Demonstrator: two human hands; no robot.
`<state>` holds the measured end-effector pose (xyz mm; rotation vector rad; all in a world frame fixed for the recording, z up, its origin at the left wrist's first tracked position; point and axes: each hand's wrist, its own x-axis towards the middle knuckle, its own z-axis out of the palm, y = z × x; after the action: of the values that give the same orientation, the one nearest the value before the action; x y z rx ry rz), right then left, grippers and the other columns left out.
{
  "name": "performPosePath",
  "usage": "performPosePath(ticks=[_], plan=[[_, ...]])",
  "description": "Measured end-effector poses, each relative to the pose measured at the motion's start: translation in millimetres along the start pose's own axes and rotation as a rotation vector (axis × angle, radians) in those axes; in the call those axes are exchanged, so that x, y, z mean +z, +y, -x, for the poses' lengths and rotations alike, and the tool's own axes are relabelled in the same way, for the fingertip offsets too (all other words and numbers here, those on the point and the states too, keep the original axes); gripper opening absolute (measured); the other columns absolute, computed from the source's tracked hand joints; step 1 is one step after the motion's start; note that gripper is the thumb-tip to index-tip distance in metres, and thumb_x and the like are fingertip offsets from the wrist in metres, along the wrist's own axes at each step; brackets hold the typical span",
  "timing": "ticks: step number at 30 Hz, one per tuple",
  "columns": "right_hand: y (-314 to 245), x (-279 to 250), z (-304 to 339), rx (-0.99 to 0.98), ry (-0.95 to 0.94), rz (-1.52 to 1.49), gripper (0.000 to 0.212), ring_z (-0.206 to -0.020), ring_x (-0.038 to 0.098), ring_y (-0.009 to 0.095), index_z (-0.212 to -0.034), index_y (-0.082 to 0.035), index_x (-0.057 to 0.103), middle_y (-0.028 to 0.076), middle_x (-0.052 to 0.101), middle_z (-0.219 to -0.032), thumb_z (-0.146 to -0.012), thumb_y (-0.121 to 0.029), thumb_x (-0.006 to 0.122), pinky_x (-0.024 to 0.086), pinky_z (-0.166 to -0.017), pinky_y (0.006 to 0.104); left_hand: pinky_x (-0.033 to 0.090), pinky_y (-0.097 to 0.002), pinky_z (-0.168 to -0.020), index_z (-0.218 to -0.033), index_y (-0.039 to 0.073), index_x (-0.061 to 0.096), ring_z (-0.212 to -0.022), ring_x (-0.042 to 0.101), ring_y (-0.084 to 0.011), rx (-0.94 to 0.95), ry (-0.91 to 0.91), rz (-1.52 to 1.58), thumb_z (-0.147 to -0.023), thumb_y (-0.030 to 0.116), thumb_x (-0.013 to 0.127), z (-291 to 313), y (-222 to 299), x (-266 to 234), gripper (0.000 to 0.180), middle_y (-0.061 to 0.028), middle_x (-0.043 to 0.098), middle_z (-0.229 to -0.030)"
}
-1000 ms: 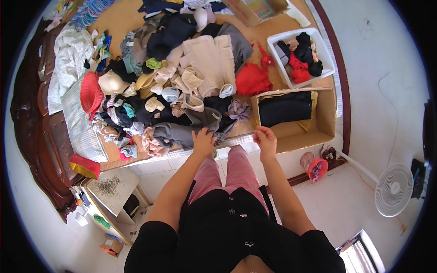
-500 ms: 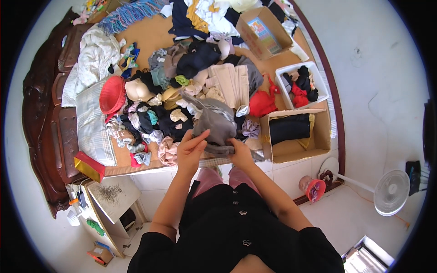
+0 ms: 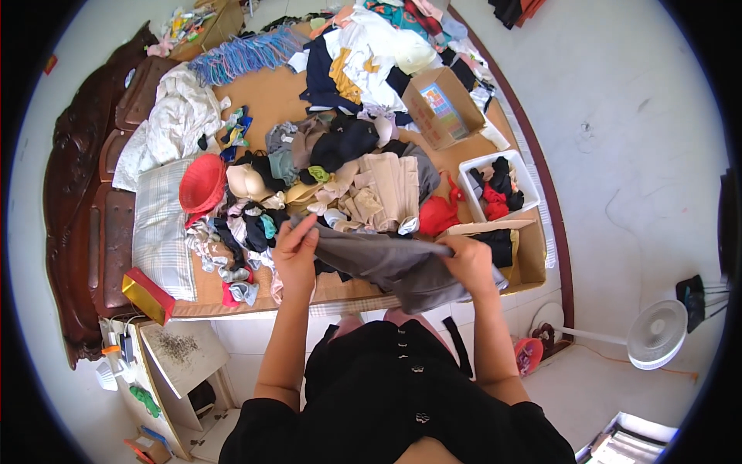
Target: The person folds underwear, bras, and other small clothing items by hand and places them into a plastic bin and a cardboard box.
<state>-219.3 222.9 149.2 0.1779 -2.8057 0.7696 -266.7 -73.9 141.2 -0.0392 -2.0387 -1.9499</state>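
The left hand's (image 3: 292, 267) forefinger stands out from the rest, and a corner of dark cloth is caught at those fingers, though the exact pinch is partly hidden; the right hand (image 3: 473, 269) is curled tight, thumb pressed down on the cloth's other end. Between them a grey garment (image 3: 386, 267) hangs slack above the near edge of the bed (image 3: 263, 89), lifted clear, opened out rather than rolled. Just beyond lies a heap (image 3: 309, 193) of loose clothes, black, beige and pastel, which looks largely unsorted, apart from some beige pieces (image 3: 390, 185) laid flat on top. By the right hand, a carton (image 3: 533, 259) holds one dark roll (image 3: 498, 247) and looks only partly filled; behind it, a white tub (image 3: 468, 189) contains black and red pieces, with a red garment (image 3: 439, 215) lying outside, just left of it. A red basket (image 3: 202, 183) leans at the heap's left. Farther off, white and navy clothes (image 3: 379, 46) lie in another loose spread, so much appears left to handle. Beside them, a second box (image 3: 460, 93) bears a colourful printed panel (image 3: 437, 100) with lettering too small to read; no clothing label is legible.
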Motion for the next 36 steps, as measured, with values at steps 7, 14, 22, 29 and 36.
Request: performPosePath(ticks=[7,14,22,29,36], plan=[[41,-39,25,0.293,-0.29,0.319,0.018,-0.079,0.061,0.028,-0.078,-0.007,0.065,0.007,0.062,-0.084,-0.069,-0.02,0.073,0.047,-0.067,0.0354,0.032,-0.0152,-0.063,-0.102,0.001,0.066,-0.071,0.04,-0.0042,0.062,0.104,0.002,-0.076,-0.011,0.06,-8,8,-1,0.03,0.0033,0.042,-0.081],[3,-61,7,0.201,0.148,-0.223,0.017,-0.062,0.06,0.029,-0.089,-0.002,0.053,0.017,0.06,-0.07,-0.081,-0.009,0.065,0.047,-0.06,0.0311,0.035,-0.0171,-0.063,-0.101,0.003,0.066,-0.07,0.043,-0.0045,-0.013,0.159,0.156,-0.078,-0.005,0.063,-12,9,23,0.024,0.0035,0.047,-0.081],[-59,-8,-14,0.027,-0.047,-0.225,0.071,-0.06,0.061,0.03,-0.126,-0.016,0.048,0.012,0.061,-0.068,-0.064,-0.031,0.078,0.049,-0.056,0.036,0.036,-0.0206,-0.058,-0.094,0.007,0.069,-0.065,0.044,-0.009,-0.032,0.002,0.047,-0.074,0.0,0.068,18,32,82,0.022,0.0002,0.044,-0.073],[-44,7,-7,0.011,0.045,-0.174,0.025,-0.061,0.062,0.029,-0.081,-0.007,0.062,0.012,0.062,-0.065,-0.069,-0.025,0.075,0.048,-0.053,0.0354,0.035,-0.0193,-0.057,-0.097,0.007,0.069,-0.063,0.043,-0.0071,-0.022,-0.103,0.077,-0.075,0.001,0.067,32,41,90,0.023,0.0011,0.043,-0.073],[-49,-15,-6,-0.034,0.107,-0.225,0.024,-0.059,0.062,0.026,-0.08,-0.007,0.061,0.01,0.063,-0.068,-0.068,-0.022,0.076,0.048,-0.053,0.0326,0.036,-0.0164,-0.067,-0.109,0.001,0.063,-0.073,0.044,-0.0044,-0.126,-0.176,0.242,-0.081,-0.002,0.063,38,35,94,0.028,0.0027,0.047,-0.082]])
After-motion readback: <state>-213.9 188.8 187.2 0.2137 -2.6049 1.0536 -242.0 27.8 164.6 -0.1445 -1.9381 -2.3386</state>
